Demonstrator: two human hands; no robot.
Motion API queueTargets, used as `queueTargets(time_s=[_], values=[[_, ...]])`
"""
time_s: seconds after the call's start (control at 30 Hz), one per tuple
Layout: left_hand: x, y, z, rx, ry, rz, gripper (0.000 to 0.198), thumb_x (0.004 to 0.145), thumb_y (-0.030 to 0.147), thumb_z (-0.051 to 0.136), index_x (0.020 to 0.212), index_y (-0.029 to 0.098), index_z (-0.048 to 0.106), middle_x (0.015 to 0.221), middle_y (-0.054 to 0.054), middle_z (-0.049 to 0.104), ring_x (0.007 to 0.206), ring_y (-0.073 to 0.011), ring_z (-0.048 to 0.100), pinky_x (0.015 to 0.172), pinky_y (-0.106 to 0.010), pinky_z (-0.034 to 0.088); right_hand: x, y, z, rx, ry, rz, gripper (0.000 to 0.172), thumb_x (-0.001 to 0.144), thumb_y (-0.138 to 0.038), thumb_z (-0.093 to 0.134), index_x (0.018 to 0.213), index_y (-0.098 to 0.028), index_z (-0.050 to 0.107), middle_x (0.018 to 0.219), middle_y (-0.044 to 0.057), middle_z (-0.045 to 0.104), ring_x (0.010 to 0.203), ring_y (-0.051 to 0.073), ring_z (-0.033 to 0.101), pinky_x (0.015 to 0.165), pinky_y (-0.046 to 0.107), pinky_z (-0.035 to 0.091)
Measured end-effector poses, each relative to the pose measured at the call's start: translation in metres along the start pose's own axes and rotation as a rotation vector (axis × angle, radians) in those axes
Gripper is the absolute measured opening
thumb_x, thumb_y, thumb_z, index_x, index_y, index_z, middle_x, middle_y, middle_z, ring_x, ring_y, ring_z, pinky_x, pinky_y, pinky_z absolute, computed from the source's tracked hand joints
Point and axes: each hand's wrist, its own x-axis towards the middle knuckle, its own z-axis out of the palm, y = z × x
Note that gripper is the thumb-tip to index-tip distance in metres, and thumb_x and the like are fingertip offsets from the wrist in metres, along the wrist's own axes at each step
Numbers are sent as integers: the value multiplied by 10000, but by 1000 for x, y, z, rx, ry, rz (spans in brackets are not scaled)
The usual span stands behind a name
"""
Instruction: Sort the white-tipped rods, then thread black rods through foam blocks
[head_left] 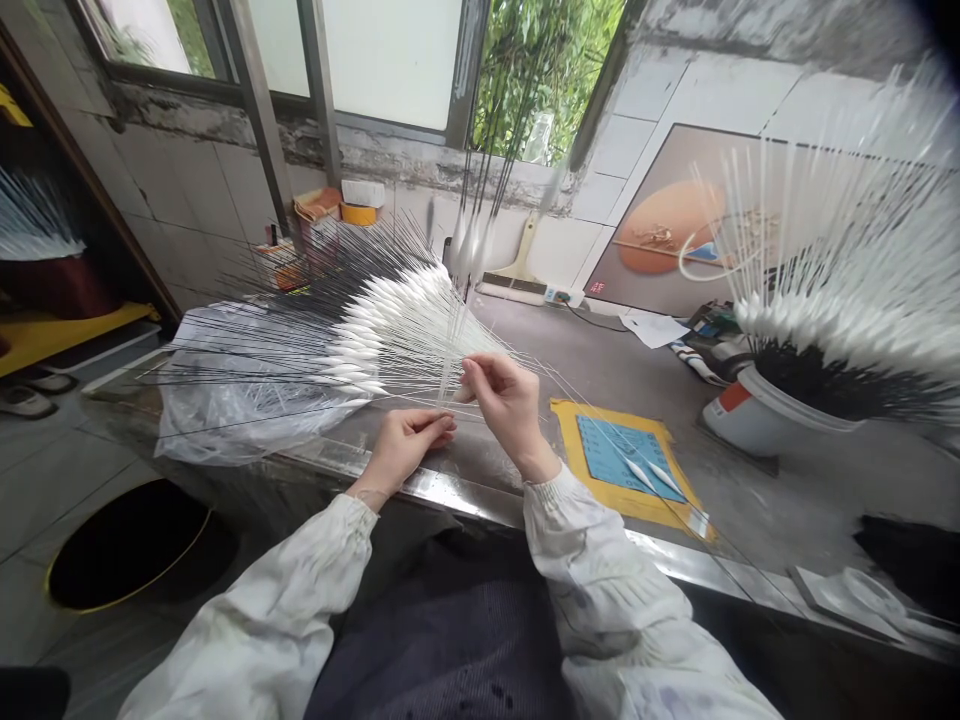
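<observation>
A few fishing floats (469,245) stand nearly upright before me, their white bodies smeared by motion, black stems up and thin white ends down. My left hand (409,445) pinches around the lower tips of these white ends. Just right of it and slightly higher, my right hand (506,395) has thumb and fingers pressed together at the same thin rods; the exact contact is hard to make out. Behind both hands lies a fanned pile of white-bodied fishing floats (390,310), black stems pointing left, partly on a clear plastic bag (225,430).
Blue sandpaper (611,450) on a yellow sheet (574,425) lies to the right, two floats across it. A white bucket (780,415) packed with floats stands farther right. A brush (525,250) leans at the wall. A dark round bin (127,545) sits below left.
</observation>
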Motion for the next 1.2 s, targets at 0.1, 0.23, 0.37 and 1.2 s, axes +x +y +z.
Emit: queueTargets(time_s=[0.1,0.23,0.37,1.2], values=[[0,0,-1,15,-13,8,364,632,433,809,845,141,768,812,-81,753,744,-210,699,790,-363,574,5,-4,-2,-8,-134,35,258,904,-424,529,908,-187,632,728,24,685,603,156,680,558,276,579],[0,-1,-2,29,-22,23,350,651,429,797,860,149,770,813,-71,752,750,-207,696,790,-351,570,7,-10,-2,-78,-272,59,246,891,-403,549,905,-181,655,744,21,702,576,139,655,511,241,534],[-1,0,-1,43,-25,33,344,668,430,783,863,146,770,808,-62,748,766,-203,694,791,-338,571,2,-2,-3,-182,-325,57,284,946,-368,459,860,-183,656,675,1,674,512,108,597,535,228,483],[2,-4,-1,-6,10,10,337,635,398,816,834,132,758,778,-68,746,725,-191,699,771,-347,583,-5,2,5,-6,128,-111,148,940,-324,516,914,-201,595,711,-3,635,537,123,644,514,246,528]])
